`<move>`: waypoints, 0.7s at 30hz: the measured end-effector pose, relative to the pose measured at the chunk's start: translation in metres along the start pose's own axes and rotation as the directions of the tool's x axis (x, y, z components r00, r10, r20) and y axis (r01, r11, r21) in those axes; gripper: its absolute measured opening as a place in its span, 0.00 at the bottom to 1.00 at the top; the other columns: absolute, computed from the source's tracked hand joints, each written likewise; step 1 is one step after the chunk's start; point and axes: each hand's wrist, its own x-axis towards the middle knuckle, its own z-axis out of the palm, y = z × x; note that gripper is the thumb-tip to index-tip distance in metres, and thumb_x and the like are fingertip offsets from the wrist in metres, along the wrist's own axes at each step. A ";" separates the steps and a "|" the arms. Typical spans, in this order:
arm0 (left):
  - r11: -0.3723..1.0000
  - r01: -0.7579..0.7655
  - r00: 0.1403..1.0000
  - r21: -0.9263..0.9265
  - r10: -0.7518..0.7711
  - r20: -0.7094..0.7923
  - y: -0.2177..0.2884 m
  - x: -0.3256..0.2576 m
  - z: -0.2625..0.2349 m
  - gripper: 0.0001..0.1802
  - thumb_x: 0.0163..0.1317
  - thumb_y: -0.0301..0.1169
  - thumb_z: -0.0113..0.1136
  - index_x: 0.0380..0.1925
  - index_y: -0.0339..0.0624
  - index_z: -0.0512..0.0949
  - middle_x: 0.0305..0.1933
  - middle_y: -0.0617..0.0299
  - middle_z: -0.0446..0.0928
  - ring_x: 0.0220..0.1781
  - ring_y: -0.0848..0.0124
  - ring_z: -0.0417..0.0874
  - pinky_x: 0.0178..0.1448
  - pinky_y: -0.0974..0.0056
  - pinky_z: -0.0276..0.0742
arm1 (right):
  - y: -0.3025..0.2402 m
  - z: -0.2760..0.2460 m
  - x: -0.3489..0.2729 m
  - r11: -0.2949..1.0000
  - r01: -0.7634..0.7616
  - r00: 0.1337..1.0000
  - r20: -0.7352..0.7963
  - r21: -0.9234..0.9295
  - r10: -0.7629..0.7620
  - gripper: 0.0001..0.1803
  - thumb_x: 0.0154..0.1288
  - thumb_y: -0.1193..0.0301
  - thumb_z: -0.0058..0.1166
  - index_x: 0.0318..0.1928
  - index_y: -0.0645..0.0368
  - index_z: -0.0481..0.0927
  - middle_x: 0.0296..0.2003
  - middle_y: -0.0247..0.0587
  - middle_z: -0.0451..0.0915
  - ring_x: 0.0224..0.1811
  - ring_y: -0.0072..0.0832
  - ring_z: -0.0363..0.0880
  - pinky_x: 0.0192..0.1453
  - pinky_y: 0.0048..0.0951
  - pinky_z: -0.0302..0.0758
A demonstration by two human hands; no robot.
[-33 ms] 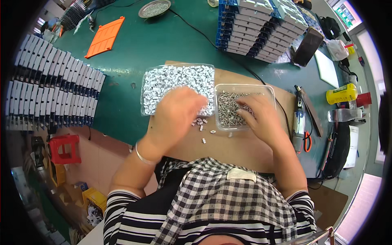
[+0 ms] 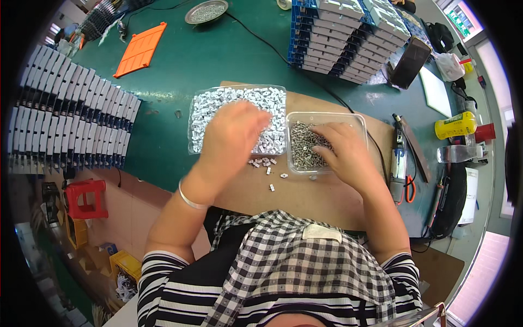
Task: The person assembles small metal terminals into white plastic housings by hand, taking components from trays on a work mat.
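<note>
A clear tray (image 2: 190, 128) heaped with small white plastic parts (image 2: 218, 103) lies in the middle of the bench. My left hand (image 2: 231, 133) hovers over the heap, its fingers curled and blurred, so whatever may be in them is hidden. To its right stands a clear plastic box (image 2: 357, 117) of small metal screws (image 2: 305, 150). Into that box reaches my right hand (image 2: 343, 150), thumb and fingers apart, fingertips at the screws. Several loose white parts (image 2: 268, 170) are scattered on the brown board (image 2: 321, 201) in front of the tray.
Stacked white-and-blue units (image 2: 71, 114) rise at the left, and another stack (image 2: 338, 43) at the back. An orange panel (image 2: 140, 50) and a metal dish (image 2: 206, 12) lie far off. A phone (image 2: 411, 62), yellow bottle (image 2: 456, 126) and tools (image 2: 400, 163) are at the right.
My left hand has shifted slightly up and left over the white parts. My right hand has moved a little left within the screw box.
</note>
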 end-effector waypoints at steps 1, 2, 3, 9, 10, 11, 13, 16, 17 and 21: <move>0.997 0.003 1.000 0.078 -0.001 -0.016 -0.010 0.009 0.002 0.07 0.48 0.24 0.59 0.30 0.38 0.78 0.29 0.56 0.73 0.31 0.59 0.74 0.35 0.60 0.70 | 0.002 0.004 0.005 0.988 0.059 0.997 -0.035 -0.140 -0.064 0.09 0.49 0.73 0.57 0.34 0.60 0.77 0.36 0.42 0.74 0.40 0.41 0.73 0.46 0.35 0.69; 0.997 0.003 1.000 0.082 -0.002 -0.019 -0.016 0.012 0.004 0.07 0.48 0.24 0.59 0.30 0.38 0.78 0.29 0.56 0.73 0.31 0.59 0.74 0.35 0.60 0.70 | -0.001 0.005 0.007 0.988 0.063 0.997 -0.035 -0.139 -0.069 0.09 0.49 0.73 0.57 0.34 0.60 0.77 0.36 0.42 0.74 0.40 0.41 0.73 0.46 0.35 0.69; 0.993 0.016 0.998 0.113 -0.022 0.054 -0.021 0.016 0.008 0.08 0.48 0.25 0.59 0.30 0.39 0.77 0.31 0.56 0.73 0.32 0.59 0.74 0.36 0.60 0.71 | -0.003 0.007 0.008 0.992 0.047 0.999 0.012 -0.116 -0.046 0.09 0.49 0.73 0.57 0.33 0.60 0.77 0.36 0.42 0.74 0.40 0.40 0.72 0.46 0.35 0.69; 0.989 0.068 0.950 0.133 -0.105 0.296 -0.024 0.018 0.007 0.08 0.47 0.25 0.60 0.30 0.41 0.75 0.31 0.57 0.73 0.32 0.60 0.75 0.36 0.62 0.72 | 0.005 0.010 0.007 0.996 0.035 0.995 0.091 -0.082 -0.028 0.07 0.48 0.74 0.56 0.32 0.58 0.78 0.34 0.41 0.74 0.39 0.38 0.72 0.44 0.35 0.69; 0.989 0.068 0.949 0.130 -0.104 0.298 -0.027 0.020 0.006 0.08 0.47 0.25 0.60 0.30 0.41 0.75 0.31 0.57 0.73 0.32 0.60 0.75 0.36 0.62 0.72 | 0.006 0.009 0.007 0.995 0.056 0.996 0.072 -0.088 -0.050 0.06 0.48 0.74 0.57 0.30 0.58 0.78 0.33 0.41 0.74 0.38 0.38 0.73 0.43 0.35 0.70; 0.992 0.097 0.962 0.075 -0.113 0.250 -0.029 0.021 0.004 0.08 0.48 0.24 0.60 0.31 0.42 0.75 0.31 0.57 0.73 0.31 0.61 0.75 0.36 0.63 0.72 | 0.006 0.010 0.006 0.995 0.053 0.996 0.072 -0.089 -0.047 0.06 0.48 0.74 0.57 0.30 0.58 0.78 0.33 0.41 0.74 0.38 0.38 0.73 0.43 0.35 0.70; 0.983 0.185 0.964 -0.016 -0.178 0.198 -0.033 0.024 -0.001 0.08 0.52 0.22 0.57 0.33 0.41 0.74 0.29 0.60 0.74 0.30 0.69 0.75 0.34 0.69 0.71 | 0.007 0.014 0.006 0.998 0.035 0.997 -0.073 -0.045 -0.038 0.06 0.48 0.73 0.57 0.28 0.60 0.77 0.31 0.40 0.74 0.37 0.38 0.73 0.43 0.35 0.69; 0.468 0.541 0.802 -0.699 -0.536 0.262 -0.033 0.018 -0.009 0.07 0.56 0.23 0.55 0.36 0.38 0.72 0.29 0.62 0.75 0.31 0.74 0.76 0.35 0.72 0.72 | 0.006 0.015 0.003 0.999 -0.019 0.986 -0.168 0.042 0.025 0.05 0.48 0.76 0.57 0.27 0.61 0.75 0.30 0.38 0.75 0.33 0.33 0.75 0.39 0.30 0.71; 0.226 0.462 0.791 -0.858 -0.543 0.283 -0.029 0.015 -0.014 0.07 0.60 0.25 0.51 0.39 0.37 0.70 0.31 0.61 0.74 0.32 0.75 0.75 0.34 0.75 0.72 | 0.007 0.013 0.003 0.999 -0.022 0.985 -0.171 0.042 0.029 0.05 0.48 0.76 0.57 0.27 0.61 0.75 0.30 0.38 0.75 0.33 0.33 0.75 0.39 0.30 0.71; -0.481 0.359 0.712 -0.800 -0.414 0.568 0.015 -0.013 -0.010 0.06 0.61 0.25 0.48 0.38 0.38 0.69 0.34 0.57 0.71 0.30 0.73 0.75 0.32 0.75 0.73 | 0.013 0.006 -0.003 0.855 -0.205 0.929 -0.179 0.476 0.323 0.04 0.51 0.81 0.55 0.27 0.63 0.73 0.29 0.35 0.77 0.26 0.20 0.74 0.29 0.20 0.71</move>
